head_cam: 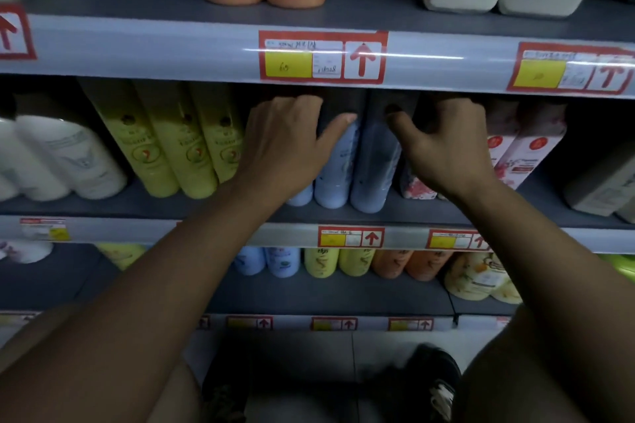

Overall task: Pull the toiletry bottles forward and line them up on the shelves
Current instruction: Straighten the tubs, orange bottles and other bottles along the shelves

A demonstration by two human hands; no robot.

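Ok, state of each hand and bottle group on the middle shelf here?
left hand: grips a blue bottle's top
right hand: curled round a dark bottle top
blue bottles: upright, near shelf front
yellow-green bottles: leaning, side by side
pink-and-white bottles: leaning, right of the hands

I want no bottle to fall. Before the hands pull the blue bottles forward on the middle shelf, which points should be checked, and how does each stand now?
1. Left hand holds a light blue bottle: ok, fingers over its dark top, thumb on its front.
2. Right hand has a hold: cannot tell, its fingers curl behind the next bottles, under the upper shelf edge.
3. Free shelf surface in front of the blue row: ok, a bare strip shows.
4. Yellow-green bottles at the left stand clear: not ok, close against the left hand.
5. Pink floral bottles at the right: cannot tell, partly hidden by the right hand.
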